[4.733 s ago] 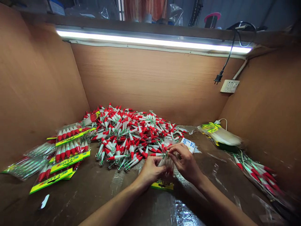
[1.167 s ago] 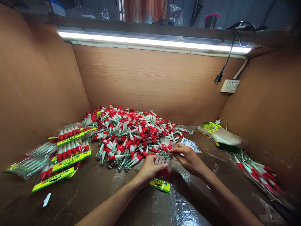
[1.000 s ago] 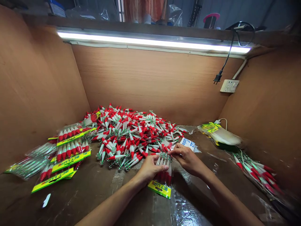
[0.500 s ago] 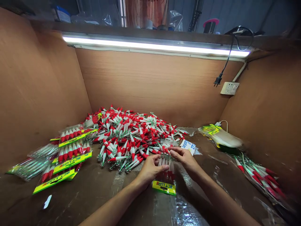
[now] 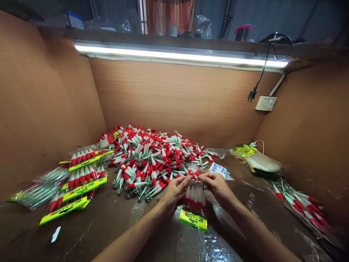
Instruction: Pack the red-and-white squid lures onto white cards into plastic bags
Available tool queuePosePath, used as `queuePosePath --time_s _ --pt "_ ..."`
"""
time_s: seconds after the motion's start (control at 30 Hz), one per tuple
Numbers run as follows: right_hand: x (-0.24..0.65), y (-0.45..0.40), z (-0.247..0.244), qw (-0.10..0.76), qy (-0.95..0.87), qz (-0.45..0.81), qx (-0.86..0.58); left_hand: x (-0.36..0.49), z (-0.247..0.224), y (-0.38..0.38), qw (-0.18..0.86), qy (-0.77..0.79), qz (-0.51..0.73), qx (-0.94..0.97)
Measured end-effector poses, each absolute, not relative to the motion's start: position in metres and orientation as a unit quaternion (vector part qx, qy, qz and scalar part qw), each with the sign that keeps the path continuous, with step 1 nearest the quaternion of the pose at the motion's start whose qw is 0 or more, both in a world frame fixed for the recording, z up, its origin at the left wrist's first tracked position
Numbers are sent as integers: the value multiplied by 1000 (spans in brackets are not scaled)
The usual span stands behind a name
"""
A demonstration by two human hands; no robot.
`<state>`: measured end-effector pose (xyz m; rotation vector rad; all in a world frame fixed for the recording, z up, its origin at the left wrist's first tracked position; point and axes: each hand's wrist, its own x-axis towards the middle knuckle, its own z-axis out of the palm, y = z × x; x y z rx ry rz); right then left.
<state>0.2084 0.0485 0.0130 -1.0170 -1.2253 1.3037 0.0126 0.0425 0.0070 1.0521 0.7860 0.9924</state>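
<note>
Between my hands is a clear bag of fishing lures [image 5: 195,196], red and white, with a yellow "BCT LURE" header card [image 5: 193,219] toward me. My left hand [image 5: 177,189] pinches the far left edge of this bag, thumb against fingers. Opposite it, my right hand [image 5: 214,185] pinches the far right edge. The lures lie in a row inside the bag, red ends toward the card. Just beyond my hands spreads a large heap of loose red-and-white lures [image 5: 152,156] with green hooks.
Filled lure bags [image 5: 84,178] are stacked at the left. A handwritten paper label [image 5: 218,169] lies behind my right hand. At the right are flat bags [image 5: 259,160] and more lures [image 5: 300,203]. A black plug [image 5: 252,94] dangles near a wall socket [image 5: 266,103].
My hands have shifted to the far end of the bag, uncovering more of the lures inside. The bag and its card have moved slightly right and toward me.
</note>
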Motion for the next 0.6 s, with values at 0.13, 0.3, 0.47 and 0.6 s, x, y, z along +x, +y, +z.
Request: queuePosePath --time_s 0.13,0.3,0.47,0.6 --pt "201 42 15 463 -558 539 -428 8 4 47 653 362 454 487" --pt "200 41 14 445 -590 528 -419 4 -2 48 624 383 471 491" --pt "203 42 13 441 -574 543 -426 5 0 44 653 375 446 484" --pt "201 43 13 432 -556 557 -440 5 1 43 664 374 433 482"
